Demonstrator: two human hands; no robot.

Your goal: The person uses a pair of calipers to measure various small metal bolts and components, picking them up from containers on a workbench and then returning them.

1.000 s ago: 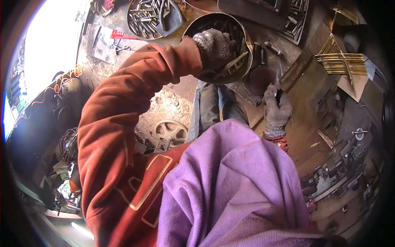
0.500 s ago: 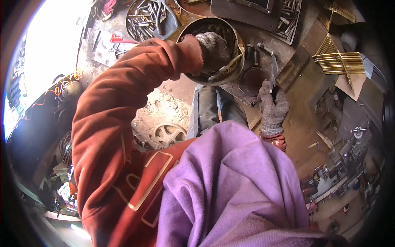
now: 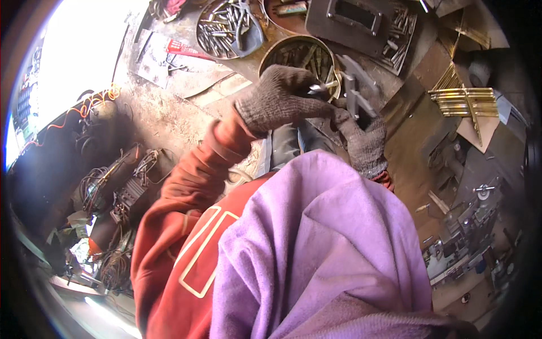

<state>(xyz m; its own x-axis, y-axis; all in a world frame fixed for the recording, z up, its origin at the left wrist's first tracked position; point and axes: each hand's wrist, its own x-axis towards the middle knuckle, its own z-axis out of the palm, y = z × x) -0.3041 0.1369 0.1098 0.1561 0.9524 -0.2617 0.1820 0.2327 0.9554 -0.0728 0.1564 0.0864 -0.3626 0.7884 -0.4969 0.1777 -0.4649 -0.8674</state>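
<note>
My gloved left hand [image 3: 279, 101] is closed, thumb and fingers pinching a small shiny metal pin [image 3: 323, 87] just in front of a round tub [image 3: 299, 38] of loose metal pieces. To its right, my gloved right hand [image 3: 364, 144] is closed on a grey metal tool that looks like a caliper [image 3: 353, 97], its jaws and bar standing up from the glove. The tool is smeared by motion. The pin is close to the tool, but I cannot tell whether they touch. Both gloves are dark grey knit.
Behind stand a round pan [image 3: 199, 35] of metal pins with a blue-grey scoop [image 3: 250, 40], a dark welding mask [image 3: 339, 31] and a tray [image 3: 416, 42] of metal pieces. Brass-coloured rods [image 3: 466, 96] are stacked at right; cables [image 3: 93, 183] and a wheel-like part [image 3: 237, 178] are at left.
My left hand has come out of the tub toward me with a metal pin in its fingers. The right hand has lifted the caliper-like tool and drawn slightly nearer.
</note>
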